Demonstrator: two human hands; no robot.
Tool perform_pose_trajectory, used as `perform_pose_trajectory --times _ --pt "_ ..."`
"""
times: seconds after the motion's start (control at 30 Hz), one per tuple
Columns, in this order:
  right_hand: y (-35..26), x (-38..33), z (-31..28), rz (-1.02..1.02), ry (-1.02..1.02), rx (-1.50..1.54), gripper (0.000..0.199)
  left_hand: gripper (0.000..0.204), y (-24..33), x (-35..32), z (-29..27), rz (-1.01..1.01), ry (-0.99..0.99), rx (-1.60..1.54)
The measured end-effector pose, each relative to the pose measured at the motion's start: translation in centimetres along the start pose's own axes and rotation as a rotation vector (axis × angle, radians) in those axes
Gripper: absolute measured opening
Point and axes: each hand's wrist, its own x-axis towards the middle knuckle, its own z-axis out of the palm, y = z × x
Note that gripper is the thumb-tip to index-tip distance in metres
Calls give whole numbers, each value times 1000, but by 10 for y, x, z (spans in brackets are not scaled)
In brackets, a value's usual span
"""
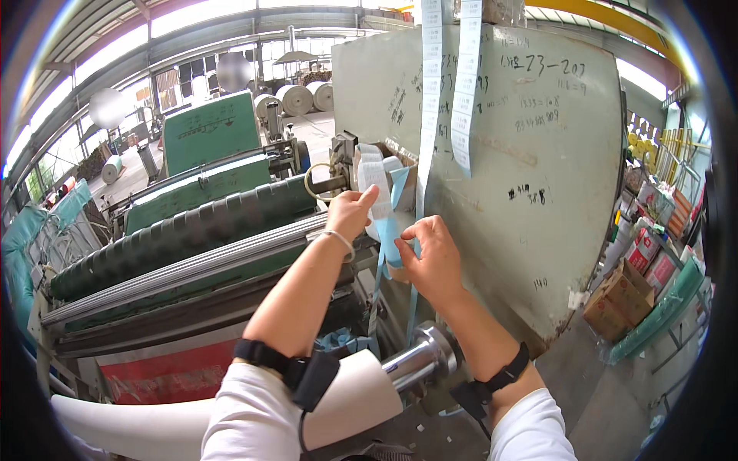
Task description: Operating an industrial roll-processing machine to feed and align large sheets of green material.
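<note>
Daylight floods through blown-out windows [184, 21] high beyond the left hand [350, 213] and right hand [433, 255], leaving soft shadows. A steel cylinder [437, 350] below the right hand catches glare; two round patches [234, 73] beyond the left hand are blurred. Fisheye curvature bends the dark-rimmed edges; boxes [621, 298] well right of both hands seem slightly soft.

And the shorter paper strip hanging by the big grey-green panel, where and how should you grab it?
Probably pinch the shorter strip at its bottom end, coming from below, where the right hand is. That end hangs loose, while the top runs out of the picture. It's thin and flat, so a thumb-and-finger grip should do.
</note>
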Motion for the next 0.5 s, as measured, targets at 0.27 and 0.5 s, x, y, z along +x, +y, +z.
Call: perform_pose_trajectory --times 0.27,0.5 --pt "44 20 35 -210 70 -278 32 29 -10 -3 18 -40 -268 -100" --pt "68 -18 33 -451 -35 -393 19 23 -39 -15 27 -185 -402 -47"
